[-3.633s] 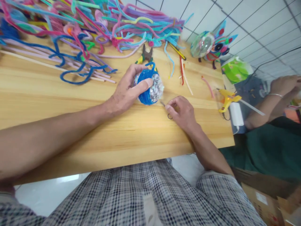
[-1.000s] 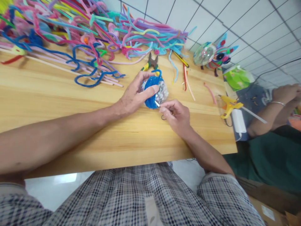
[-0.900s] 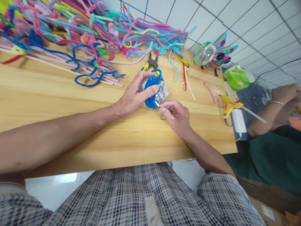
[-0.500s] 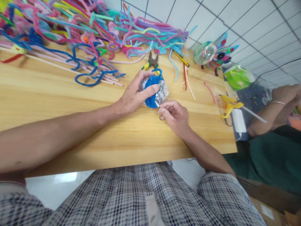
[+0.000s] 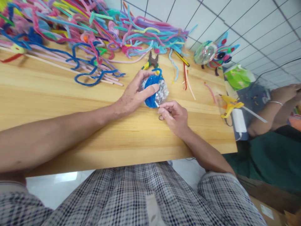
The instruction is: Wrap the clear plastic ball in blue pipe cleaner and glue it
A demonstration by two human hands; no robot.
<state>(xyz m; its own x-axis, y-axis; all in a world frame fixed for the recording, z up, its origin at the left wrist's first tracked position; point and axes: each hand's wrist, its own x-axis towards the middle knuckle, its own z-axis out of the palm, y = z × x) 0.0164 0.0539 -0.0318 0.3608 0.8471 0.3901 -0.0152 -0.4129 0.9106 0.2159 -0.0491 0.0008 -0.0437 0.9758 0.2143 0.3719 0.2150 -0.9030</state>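
Blue-wrapped ball [image 5: 150, 102] is showing in the middle of the head view, toward the far side of the worktop [image 5: 131, 135]. It is looking part done. Blue strings are covering its left part in a thick band, while its shiny, speckled part [image 5: 163, 94] on the right is staying bare. One loose blue end [image 5: 161, 72] is poking out at the far side, so that bit is seeming unfinished. Whether more blue is missing, I cannot tell.

Being round, the ball is showing no clear long axis. Its blue band is running from far to near, and its bare side is facing right.

The left hand [image 5: 135, 94] is grasping the ball, its thumb [image 5: 150, 90] lying across the blue. The right hand [image 5: 175, 116] is pinching what is looking like small scissors [image 5: 157, 104], and their tip is pointing far and left, right by the blue's near edge. That hand is hiding their middle. Pliers [image 5: 153, 59] are lying just beyond the ball, and a bundle of fuzzy sticks [image 5: 155, 33] is lying farther back.
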